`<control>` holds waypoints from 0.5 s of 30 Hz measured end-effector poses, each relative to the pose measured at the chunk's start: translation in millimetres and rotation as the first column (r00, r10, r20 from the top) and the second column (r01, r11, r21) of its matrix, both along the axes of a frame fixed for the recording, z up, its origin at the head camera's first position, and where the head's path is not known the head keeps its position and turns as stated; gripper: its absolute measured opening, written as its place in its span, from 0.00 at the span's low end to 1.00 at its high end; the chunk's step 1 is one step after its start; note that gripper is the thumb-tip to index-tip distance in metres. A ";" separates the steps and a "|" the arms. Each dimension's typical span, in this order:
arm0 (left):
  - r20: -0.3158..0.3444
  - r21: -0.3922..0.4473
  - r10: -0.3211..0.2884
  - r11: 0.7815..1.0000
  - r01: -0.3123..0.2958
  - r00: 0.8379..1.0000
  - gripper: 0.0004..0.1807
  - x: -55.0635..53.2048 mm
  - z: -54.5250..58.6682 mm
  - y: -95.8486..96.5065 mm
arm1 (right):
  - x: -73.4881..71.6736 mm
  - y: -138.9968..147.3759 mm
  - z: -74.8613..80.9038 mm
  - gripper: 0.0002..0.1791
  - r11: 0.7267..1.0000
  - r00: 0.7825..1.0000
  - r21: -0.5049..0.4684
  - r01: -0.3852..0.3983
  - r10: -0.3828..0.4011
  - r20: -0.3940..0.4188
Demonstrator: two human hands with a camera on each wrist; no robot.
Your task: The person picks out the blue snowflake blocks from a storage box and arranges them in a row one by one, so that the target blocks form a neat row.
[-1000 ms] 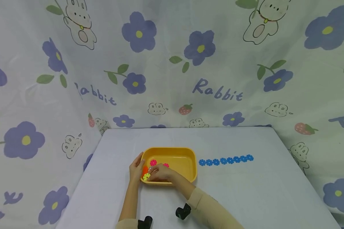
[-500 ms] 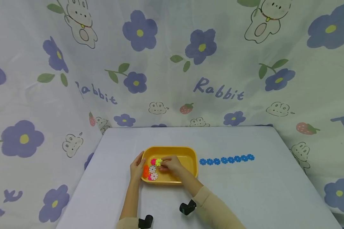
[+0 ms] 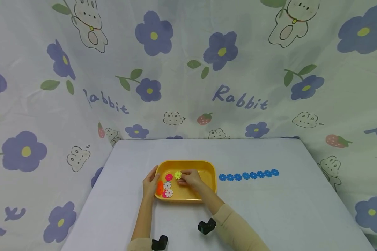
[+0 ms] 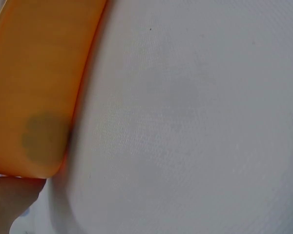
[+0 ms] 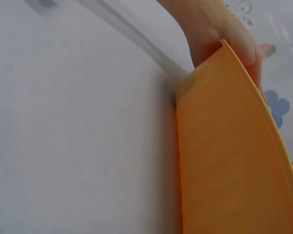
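My left hand (image 3: 150,183) holds the left end of a yellow plastic tray (image 3: 208,179), whose side wall fills much of the right wrist view. A yellow-green flower-shaped disc (image 3: 178,175) is pinched in the fingertips of my right hand (image 3: 191,179), over the inside of the tray. Left of it lies a pink disc (image 3: 169,177). Against the tray's left end are orange discs (image 3: 160,187), and beside them a white disc (image 3: 167,185) sits above another white disc (image 3: 169,193) that partly covers a pink one.
Right of the tray, several blue flower-shaped discs (image 3: 245,175) form a row on the white table (image 3: 270,209). A cloth printed with flowers and rabbits (image 3: 182,90) hangs behind and at both sides. Black wrist cameras (image 3: 206,226) sit at both sleeves.
My right hand has picked the yellow-green disc from the tray's lower left corner and moved it up and right. The white discs came into view. My left hand stays at the tray.
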State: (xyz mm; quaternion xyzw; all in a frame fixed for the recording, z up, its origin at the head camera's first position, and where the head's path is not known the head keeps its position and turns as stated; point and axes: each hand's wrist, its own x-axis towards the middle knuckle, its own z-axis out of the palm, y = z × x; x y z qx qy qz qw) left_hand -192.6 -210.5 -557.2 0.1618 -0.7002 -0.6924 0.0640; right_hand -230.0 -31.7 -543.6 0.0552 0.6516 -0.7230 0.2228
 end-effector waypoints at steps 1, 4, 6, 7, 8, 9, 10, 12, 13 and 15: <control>0.000 0.001 0.000 1.000 0.000 1.000 0.23 0.0 -0.3 -0.1 | 0.3 -0.4 -0.2 0.18 1.000 1.000 0.004 -0.001 0.001 -0.010; -0.003 -0.003 0.000 1.000 0.000 1.000 0.23 0.3 -0.8 -0.4 | 0.8 -1.6 -1.2 0.18 1.000 0.999 0.023 0.006 -0.005 -0.049; -0.004 -0.002 0.001 1.000 -0.001 1.000 0.23 0.5 -0.7 -0.2 | 1.5 -1.4 -0.7 0.18 0.999 0.997 0.033 0.023 -0.020 -0.074; -0.002 -0.002 0.002 1.000 -0.002 1.000 0.23 0.7 -0.5 -0.2 | 1.8 -1.0 -0.8 0.18 0.998 0.995 0.046 0.033 -0.028 -0.094; -0.003 -0.005 0.003 1.000 -0.003 1.000 0.23 0.8 -0.5 -0.2 | 2.1 -0.2 -0.5 0.17 0.997 0.993 0.068 0.048 -0.040 -0.108; -0.003 -0.005 0.004 1.000 -0.004 1.000 0.23 1.1 -0.4 -0.1 | 2.5 0.6 -0.2 0.17 0.994 0.990 0.093 0.063 -0.051 -0.128; 0.000 -0.003 0.005 1.000 -0.005 1.000 0.24 1.2 -0.2 0.0 | 2.7 1.6 -0.1 0.16 0.990 0.988 0.116 0.080 -0.064 -0.141; 0.004 -0.005 0.006 1.000 -0.006 1.000 0.24 1.5 0.0 -0.1 | 2.8 3.7 -0.1 0.15 0.978 0.980 0.173 0.118 -0.087 -0.178; 0.004 -0.006 0.006 1.000 -0.006 1.000 0.24 1.7 -0.1 0.0 | 2.7 4.9 -0.2 0.14 0.969 0.975 0.204 0.138 -0.096 -0.200; 0.003 -0.006 0.008 1.000 -0.008 1.000 0.23 2.0 -0.1 -0.2 | 2.1 6.3 0.2 0.14 0.955 0.968 0.242 0.170 -0.116 -0.222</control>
